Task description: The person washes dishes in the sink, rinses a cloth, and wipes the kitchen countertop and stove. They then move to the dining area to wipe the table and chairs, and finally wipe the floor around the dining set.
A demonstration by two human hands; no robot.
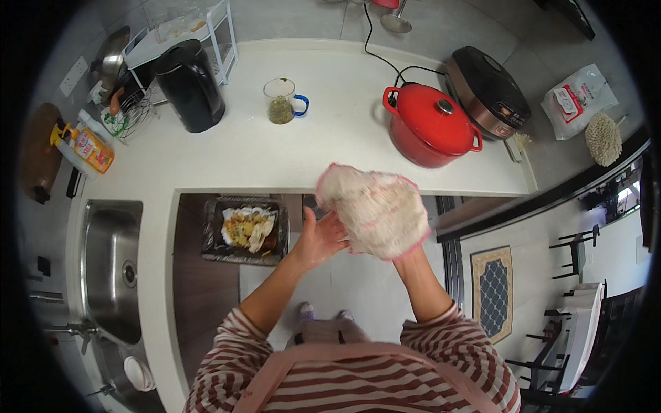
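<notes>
A whitish cloth with a pink edge (379, 211) is spread over my right hand, whose fingers and palm it hides; only the wrist and forearm show below it. Close to the cloth's left side, my left hand (321, 238) has its fingers spread and thumb raised, with nothing held. Both hands are in front of the white counter's near edge. On the counter (242, 160) stand a glass mug with a blue handle (280, 109), holding greenish matter, and a red lidded pot (433, 126). A black kettle (190, 88) stands to the left.
Below the counter's edge, a bin lined with a black bag (245, 258) holds food scraps. A steel sink (111, 273) lies at the left, near spray bottles (90, 149). A rice cooker (488, 93) stands behind the pot. A patterned rug (494, 294) lies on the floor at the right.
</notes>
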